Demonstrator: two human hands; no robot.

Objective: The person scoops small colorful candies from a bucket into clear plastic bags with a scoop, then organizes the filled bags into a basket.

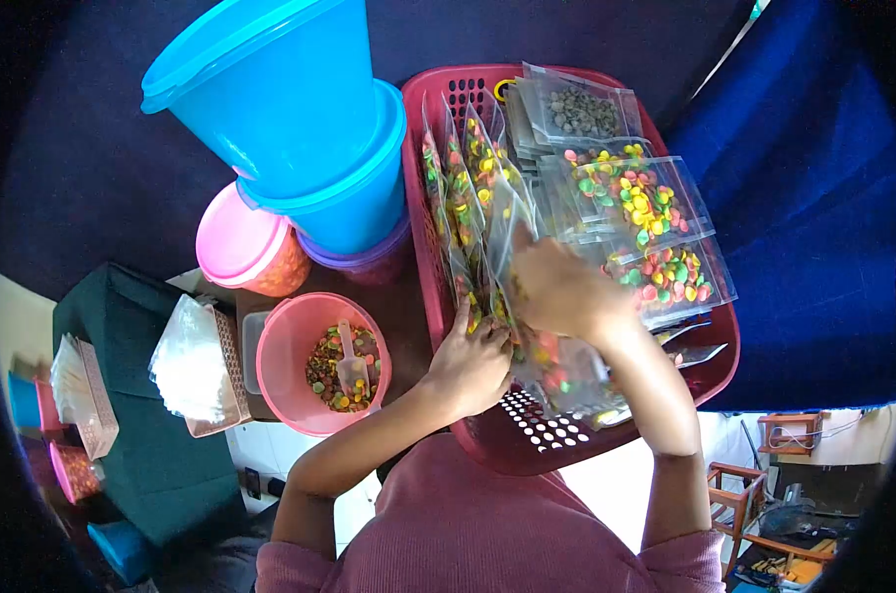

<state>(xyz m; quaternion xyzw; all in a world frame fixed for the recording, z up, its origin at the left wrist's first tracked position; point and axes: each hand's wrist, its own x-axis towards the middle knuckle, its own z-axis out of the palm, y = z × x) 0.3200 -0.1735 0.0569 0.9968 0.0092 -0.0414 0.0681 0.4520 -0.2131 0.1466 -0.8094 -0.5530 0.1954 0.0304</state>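
Observation:
A dark red perforated basket holds several clear bags of coloured discs. Down its left side a row of bags stands upright; on the right, flat bags overlap, one at the top holding dark pieces. My left hand is at the lower end of the upright row, its fingers closed against the bags. Over the middle of the basket, my right hand is blurred, with its fingers pointing down at a clear bag; its fingertips are partly hidden.
A pink bucket with a scoop and coloured pieces stands left of the basket. Behind it are stacked blue tubs and a pink-lidded tub. Empty clear bags fill a small basket farther left.

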